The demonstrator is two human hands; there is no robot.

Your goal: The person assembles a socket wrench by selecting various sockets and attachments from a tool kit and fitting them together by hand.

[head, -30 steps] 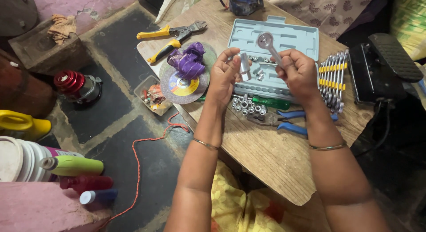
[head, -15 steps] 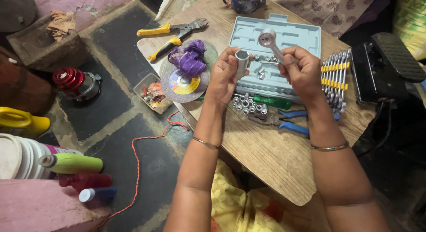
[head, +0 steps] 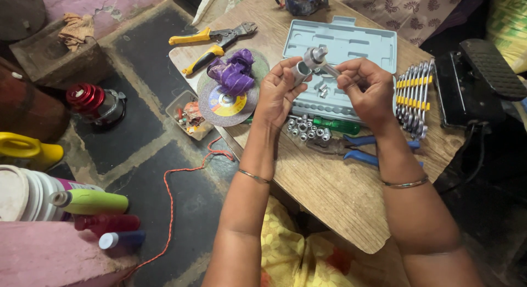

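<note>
My left hand (head: 279, 90) grips a silver socket (head: 301, 71) between thumb and fingers. My right hand (head: 366, 89) holds a ratchet wrench (head: 320, 61) by its handle, with its round head right against the socket. Both hands hover over an open light blue socket-set case (head: 351, 45) on a wooden table (head: 329, 188). Several loose sockets (head: 307, 128) lie on the table just below my hands.
A green-handled screwdriver (head: 337, 125) and blue-handled pliers (head: 357, 150) lie near the sockets. A rack of spanners (head: 413, 95) is to the right, a grinding disc (head: 226, 100) with purple cloth (head: 233, 73) and yellow-handled cutters (head: 211, 40) to the left. Spray cans (head: 88, 202) stand lower left.
My hands have come closer together. The ratchet head has swung down from pointing up to meet the socket in my left hand.
</note>
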